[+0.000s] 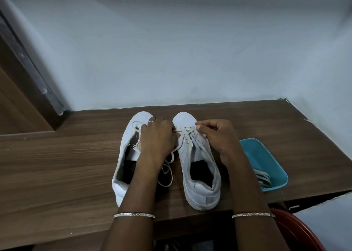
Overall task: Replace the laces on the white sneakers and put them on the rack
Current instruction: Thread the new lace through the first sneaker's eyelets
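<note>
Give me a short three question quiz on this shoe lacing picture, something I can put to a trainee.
1. True or false: the teal tray lies on the floor.
2. What lies in the tray? A) spare laces B) scissors C) socks
3. Fill in: the right hand pinches a lace on the ___ sneaker.
Key: 1 false, it lies on the wooden table; 2 A; 3 right, the right sneaker.
</note>
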Demonstrator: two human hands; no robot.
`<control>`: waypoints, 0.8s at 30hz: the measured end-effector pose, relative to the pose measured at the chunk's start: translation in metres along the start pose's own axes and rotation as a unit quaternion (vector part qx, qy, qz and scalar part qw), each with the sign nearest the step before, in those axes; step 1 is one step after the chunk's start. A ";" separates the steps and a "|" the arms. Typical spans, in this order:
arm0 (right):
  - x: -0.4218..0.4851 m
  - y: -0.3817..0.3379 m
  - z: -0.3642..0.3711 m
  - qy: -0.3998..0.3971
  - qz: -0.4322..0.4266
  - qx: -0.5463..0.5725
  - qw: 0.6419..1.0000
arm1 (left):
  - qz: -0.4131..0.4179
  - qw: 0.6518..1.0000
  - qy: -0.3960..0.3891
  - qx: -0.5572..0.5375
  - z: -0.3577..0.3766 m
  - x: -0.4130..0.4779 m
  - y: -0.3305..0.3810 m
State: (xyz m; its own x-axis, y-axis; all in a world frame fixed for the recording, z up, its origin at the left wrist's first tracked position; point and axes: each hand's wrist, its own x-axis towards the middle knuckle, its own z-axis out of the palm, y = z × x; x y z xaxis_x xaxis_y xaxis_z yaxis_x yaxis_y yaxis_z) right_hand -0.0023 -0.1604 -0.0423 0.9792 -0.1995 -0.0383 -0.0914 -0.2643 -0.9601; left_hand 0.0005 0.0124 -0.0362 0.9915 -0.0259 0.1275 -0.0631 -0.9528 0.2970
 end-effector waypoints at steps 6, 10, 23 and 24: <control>-0.002 -0.013 0.002 0.015 -0.035 0.023 0.999 | -0.076 0.970 -0.013 -0.229 -0.017 0.002 -0.001; -0.006 -0.024 0.004 -0.040 -0.044 0.023 0.998 | -0.093 0.852 -0.047 -0.514 -0.041 -0.004 -0.003; -0.022 -0.042 0.036 -0.152 -0.089 0.040 0.984 | -0.058 0.776 -0.066 -0.625 -0.064 -0.012 -0.003; -0.023 -0.043 0.033 -0.157 -0.079 0.061 0.982 | -0.072 0.785 -0.040 -0.613 -0.060 -0.011 -0.004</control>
State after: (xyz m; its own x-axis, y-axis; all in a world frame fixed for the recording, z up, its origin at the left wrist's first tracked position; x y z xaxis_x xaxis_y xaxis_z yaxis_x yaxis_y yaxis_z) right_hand -0.0148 -0.1133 -0.0093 0.9887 0.1418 0.0487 0.0701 -0.1496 -0.9863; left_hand -0.0165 0.0349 0.0181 0.9993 -0.0097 -0.0366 0.0372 0.0597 0.9975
